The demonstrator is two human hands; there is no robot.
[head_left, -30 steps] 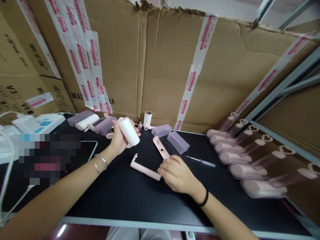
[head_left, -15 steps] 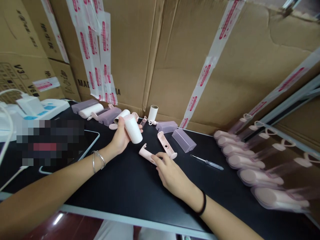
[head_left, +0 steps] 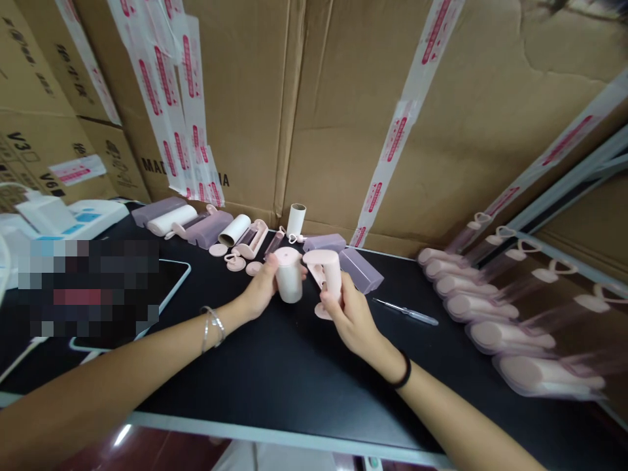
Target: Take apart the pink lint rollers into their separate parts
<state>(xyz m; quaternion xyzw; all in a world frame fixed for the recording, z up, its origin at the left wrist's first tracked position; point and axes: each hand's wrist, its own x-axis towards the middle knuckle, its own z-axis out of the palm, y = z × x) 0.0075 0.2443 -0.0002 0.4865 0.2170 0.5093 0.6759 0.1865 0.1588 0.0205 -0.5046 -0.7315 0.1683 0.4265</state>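
My left hand (head_left: pixel 259 289) is closed around a white lint roller roll (head_left: pixel 290 282), which stands nearly upright with a pink cap at its top. Close beside it, my right hand (head_left: pixel 352 313) grips a pink plastic roller holder (head_left: pixel 333 273) by its curved back, raised above the table with its flat ends up and down. A small gap separates the roll from the holder. Behind the right hand lies another pink holder (head_left: pixel 316 273), mostly hidden. Two translucent purple covers (head_left: pixel 362 269) rest just past it.
Several purple covers, white rolls (head_left: pixel 234 230) and pink discs (head_left: pixel 236 263) lie at the back left. A screwdriver (head_left: pixel 406 311) is on the black table (head_left: pixel 275 386). Lint rollers in covers (head_left: pixel 527 374) line the right side. A tablet (head_left: pixel 171 278) and power strip (head_left: pixel 105 212) are left.
My right hand has lifted the pink holder off the table and turned it upright. My left hand has brought the white roll rightward and slightly down, now nearly upright beside the holder.
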